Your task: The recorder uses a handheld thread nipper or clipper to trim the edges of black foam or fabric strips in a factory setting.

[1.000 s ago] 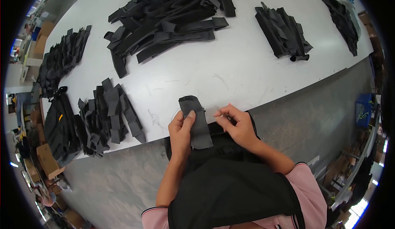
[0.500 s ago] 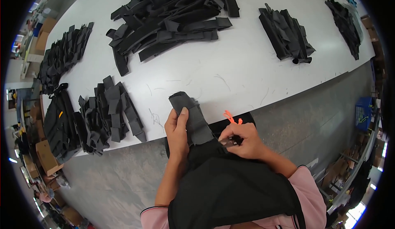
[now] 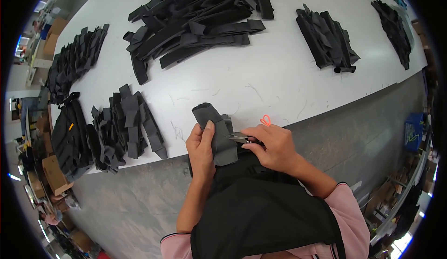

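Observation:
A dark grey fabric strip (image 3: 223, 143) is pinched in my left hand (image 3: 202, 148), thumb on top and fingers behind it. The strip slants down toward me at the table's near edge. In my right hand (image 3: 274, 148) is a pair of thread snips (image 3: 239, 137), their metal blades pointing left and touching or nearly touching the strip's right edge. An orange cord loop (image 3: 265, 120) sticks up behind the right hand. Below both hands lies my black apron (image 3: 265, 212).
On the white table (image 3: 223, 79) a large heap of black strips (image 3: 195, 21) lies at the far middle. Smaller bundles (image 3: 128, 124) lie at the left, with another pile (image 3: 327, 40) at the right. Loose threads (image 3: 253, 91) are scattered before me. A blue crate (image 3: 413, 131) stands at far right.
My right hand has moved up and turned, bringing the snips' blades from the strip's lower end to its right edge. The left hand keeps its hold on the strip.

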A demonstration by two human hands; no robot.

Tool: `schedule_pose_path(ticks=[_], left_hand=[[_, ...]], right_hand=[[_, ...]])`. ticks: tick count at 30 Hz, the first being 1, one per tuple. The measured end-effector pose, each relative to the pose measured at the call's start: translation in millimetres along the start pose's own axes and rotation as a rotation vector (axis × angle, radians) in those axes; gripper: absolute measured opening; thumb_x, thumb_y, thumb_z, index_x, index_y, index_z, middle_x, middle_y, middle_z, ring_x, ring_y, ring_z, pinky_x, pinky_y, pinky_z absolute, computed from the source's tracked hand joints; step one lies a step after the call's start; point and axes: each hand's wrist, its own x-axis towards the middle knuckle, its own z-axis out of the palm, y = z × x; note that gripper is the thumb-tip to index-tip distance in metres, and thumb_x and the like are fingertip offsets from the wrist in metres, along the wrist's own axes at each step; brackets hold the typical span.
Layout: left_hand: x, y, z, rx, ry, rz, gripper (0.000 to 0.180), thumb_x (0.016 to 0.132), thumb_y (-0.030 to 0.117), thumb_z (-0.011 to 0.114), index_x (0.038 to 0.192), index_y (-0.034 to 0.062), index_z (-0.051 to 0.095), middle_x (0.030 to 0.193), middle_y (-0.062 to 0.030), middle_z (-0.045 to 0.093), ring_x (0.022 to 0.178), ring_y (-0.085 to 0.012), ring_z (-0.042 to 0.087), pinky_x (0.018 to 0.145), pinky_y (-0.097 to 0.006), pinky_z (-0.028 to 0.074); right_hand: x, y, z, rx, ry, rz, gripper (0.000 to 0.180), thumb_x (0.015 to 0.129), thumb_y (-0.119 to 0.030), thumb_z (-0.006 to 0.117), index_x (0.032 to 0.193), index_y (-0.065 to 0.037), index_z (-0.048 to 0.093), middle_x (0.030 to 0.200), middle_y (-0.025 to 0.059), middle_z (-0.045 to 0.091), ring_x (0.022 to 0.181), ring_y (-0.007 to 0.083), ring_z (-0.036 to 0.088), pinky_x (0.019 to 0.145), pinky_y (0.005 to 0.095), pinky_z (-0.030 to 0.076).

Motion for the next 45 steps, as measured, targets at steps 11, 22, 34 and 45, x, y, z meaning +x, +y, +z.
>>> schedule_pose_path(ticks=[11,22,34,45], left_hand=[[-2,2,-1,0.092,-0.019,0.056,0.016,0.091,0.015,0.056,0.094,0.0014,0.064,0.078,0.0009,0.062,0.064,-0.0026,0.053,0.057,-0.019,0.043],[-7,9,8,0.131,0.006,0.051,0.013,0.091,0.014,0.057,0.086,0.0026,0.061,0.073,0.0038,0.059,0.061,-0.0001,0.047,0.054,-0.017,0.037],[-7,7,6,0.218,0.004,0.119,0.024,0.090,0.013,0.059,0.069,0.0081,0.048,0.060,0.0117,0.038,0.055,0.0021,0.027,0.047,-0.019,0.019],[-4,0,-5,0.295,-0.065,0.130,0.026,0.089,0.015,0.061,0.069,0.0079,0.046,0.061,0.0109,0.036,0.057,0.0012,0.027,0.049,-0.019,0.019]], right_hand=[[-3,1,0,-0.125,0.010,-0.089,0.025,0.070,-0.013,0.072,0.093,-0.009,0.063,0.064,0.0039,0.055,0.051,0.0209,0.051,0.048,0.0305,0.039],[-7,-6,-2,-0.047,-0.021,0.017,0.023,0.073,-0.013,0.070,0.094,-0.008,0.062,0.069,0.0042,0.059,0.055,0.0223,0.055,0.050,0.0303,0.041],[-3,-6,-9,-0.089,-0.085,-0.009,0.022,0.074,-0.014,0.070,0.094,-0.009,0.062,0.071,0.0039,0.061,0.058,0.0219,0.058,0.051,0.0298,0.043],[15,1,-28,0.086,-0.391,0.155,0.019,0.078,-0.021,0.067,0.093,-0.012,0.060,0.073,0.0035,0.064,0.066,0.0240,0.062,0.059,0.0331,0.045]])
